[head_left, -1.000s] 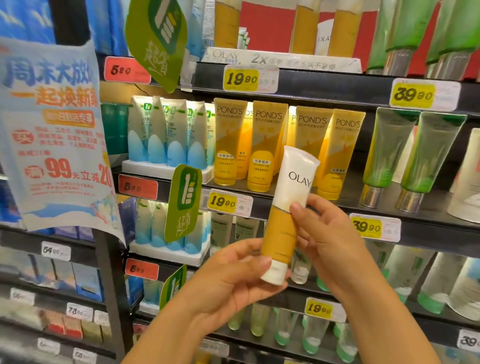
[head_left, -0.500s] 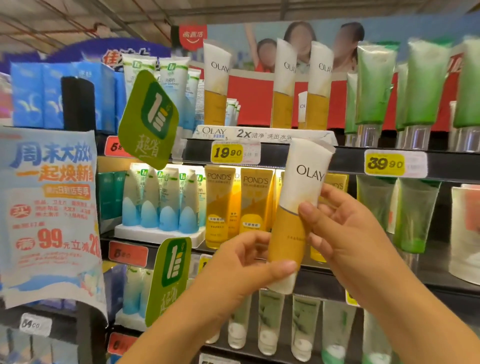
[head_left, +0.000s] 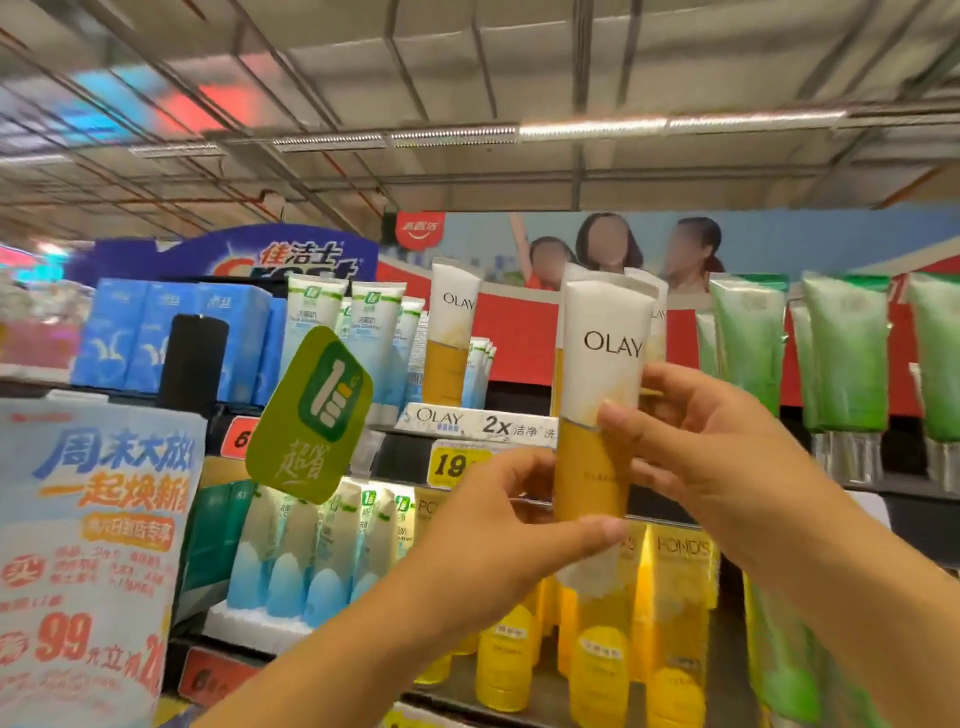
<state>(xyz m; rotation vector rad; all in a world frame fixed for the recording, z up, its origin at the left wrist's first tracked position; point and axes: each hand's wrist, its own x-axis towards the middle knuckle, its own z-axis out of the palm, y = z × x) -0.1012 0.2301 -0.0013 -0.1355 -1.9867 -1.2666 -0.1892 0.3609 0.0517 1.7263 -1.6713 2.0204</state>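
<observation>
Currently: Olay tube (head_left: 602, 358), upright, pinched low by left hand (head_left: 493, 525), mid-body by right hand (head_left: 727, 457). Keep vertical; seat beside shelved Olay tubes (head_left: 453, 332).

Olay tube (head_left: 602, 364): smooth plastic, soft sheen. Green tubes (head_left: 841, 353): translucent plastic, shiny metallic caps. Poster (head_left: 98, 519): glossy paper.

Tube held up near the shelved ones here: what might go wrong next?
1. The Olay tube is only pinched between thumb and fingers of the left hand and right hand; it may slip and drop.
2. It sits close to the upright shelved tubes; pushing it in among them could topple one.
</observation>
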